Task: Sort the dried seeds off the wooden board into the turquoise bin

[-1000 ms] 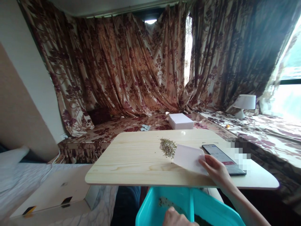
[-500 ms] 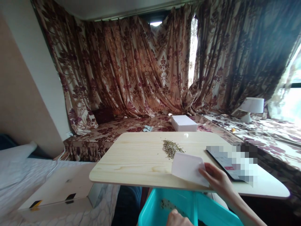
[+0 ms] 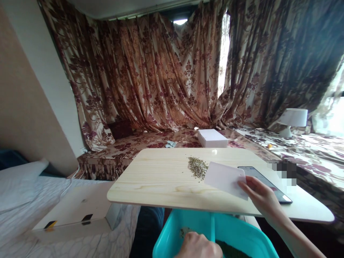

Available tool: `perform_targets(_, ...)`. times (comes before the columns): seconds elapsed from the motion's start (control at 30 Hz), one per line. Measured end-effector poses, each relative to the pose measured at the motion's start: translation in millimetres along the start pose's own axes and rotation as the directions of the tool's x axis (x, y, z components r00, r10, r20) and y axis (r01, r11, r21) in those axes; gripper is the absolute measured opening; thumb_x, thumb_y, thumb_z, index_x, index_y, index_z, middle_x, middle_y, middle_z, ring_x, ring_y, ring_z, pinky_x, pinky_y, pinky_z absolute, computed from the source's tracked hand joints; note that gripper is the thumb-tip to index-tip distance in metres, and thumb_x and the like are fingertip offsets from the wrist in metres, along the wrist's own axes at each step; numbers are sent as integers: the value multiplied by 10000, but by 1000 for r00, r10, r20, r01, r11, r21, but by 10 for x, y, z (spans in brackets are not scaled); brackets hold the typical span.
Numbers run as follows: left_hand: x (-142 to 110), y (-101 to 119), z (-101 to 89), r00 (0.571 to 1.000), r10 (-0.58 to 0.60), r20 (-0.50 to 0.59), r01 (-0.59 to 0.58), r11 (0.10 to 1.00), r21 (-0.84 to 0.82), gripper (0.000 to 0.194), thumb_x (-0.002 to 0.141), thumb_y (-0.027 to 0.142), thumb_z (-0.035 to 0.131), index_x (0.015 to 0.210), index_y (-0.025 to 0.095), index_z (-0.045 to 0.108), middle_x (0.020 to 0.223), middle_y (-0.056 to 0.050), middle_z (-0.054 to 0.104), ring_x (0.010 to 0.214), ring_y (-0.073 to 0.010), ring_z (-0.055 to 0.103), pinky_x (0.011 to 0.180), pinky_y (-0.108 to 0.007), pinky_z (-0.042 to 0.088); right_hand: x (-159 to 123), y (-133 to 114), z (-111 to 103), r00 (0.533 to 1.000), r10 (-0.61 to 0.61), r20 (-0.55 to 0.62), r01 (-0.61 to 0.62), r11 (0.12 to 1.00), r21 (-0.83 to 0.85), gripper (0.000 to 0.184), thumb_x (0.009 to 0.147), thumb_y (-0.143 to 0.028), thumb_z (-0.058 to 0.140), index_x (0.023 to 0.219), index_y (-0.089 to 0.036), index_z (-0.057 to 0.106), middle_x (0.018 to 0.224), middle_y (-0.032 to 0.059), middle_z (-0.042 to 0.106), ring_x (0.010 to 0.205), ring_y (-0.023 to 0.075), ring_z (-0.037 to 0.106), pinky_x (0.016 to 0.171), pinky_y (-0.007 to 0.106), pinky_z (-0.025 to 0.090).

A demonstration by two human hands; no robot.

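At the near left, a flat white cardboard box with black and yellow corner marks lies on a pale patterned bed. Right of it extends a pale wood-grain desk with rounded corners. Below its near edge sits a turquoise plastic bin with 2 visible compartments. The left hand is curled over the bin's left compartment, just beside a small pale patch there; its fingers are hidden, so I cannot tell whether it grips anything. Above, on the desk, lies a loose pile of small green-brown grains. Just right of the pile, a thin white rectangular sheet is tilted, pinched at its right end between the thumb and fingers of the right hand. A dark-edged flat tablet lies on the desk's right part, partly behind that hand. At the far right stands a white-shaded lamp.
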State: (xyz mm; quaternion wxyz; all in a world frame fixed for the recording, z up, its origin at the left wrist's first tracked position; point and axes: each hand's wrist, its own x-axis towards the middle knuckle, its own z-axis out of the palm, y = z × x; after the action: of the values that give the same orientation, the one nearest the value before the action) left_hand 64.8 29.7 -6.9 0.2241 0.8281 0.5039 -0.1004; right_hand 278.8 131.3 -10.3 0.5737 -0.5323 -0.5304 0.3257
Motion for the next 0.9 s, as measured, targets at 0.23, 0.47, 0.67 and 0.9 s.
perform_targets(0.23, -432, -329, -137, 988, -146, -58, 135, 977, -163, 393, 843, 159, 432, 1111, 187, 718, 1099, -122, 697, 1061, -298, 607, 945, -384, 429, 136, 176, 176, 1000, -18, 9, 18, 1000, -5, 364, 542, -505, 777, 763, -225, 704, 800, 87, 783, 767, 279, 730, 699, 365, 584)
perform_targets(0.47, -506, -607, 33, 942, -283, -181, 240, 943, -229, 378, 873, 177, 406, 1103, 233, 701, 1088, -80, 679, 1074, -257, 583, 963, -344, 408, 181, 231, 220, 999, -15, -48, 14, 1000, -25, 313, 573, -454, 752, 785, -233, 686, 827, 77, 784, 820, 285, 734, 721, 358, 581)
perform_targets(0.67, -538, -631, 27, 925, -306, -227, 247, 935, -256, 382, 868, 157, 400, 1089, 227, 703, 1066, -77, 684, 1052, -253, 592, 939, -337, 420, 164, 207, 204, 999, -23, -33, 21, 998, -55, 287, 585, -444, 747, 775, -238, 686, 816, 71, 786, 811, 292, 735, 731, 379, 580)
perform_targets(0.9, -549, -652, 49, 921, -299, -249, 228, 933, -278, 376, 895, 170, 384, 1095, 237, 695, 1083, -62, 676, 1061, -239, 584, 948, -322, 408, 151, 212, 246, 999, -30, -23, 29, 999, -29, 347, 570, -477, 750, 799, -225, 679, 798, 77, 778, 815, 289, 731, 721, 373, 582)
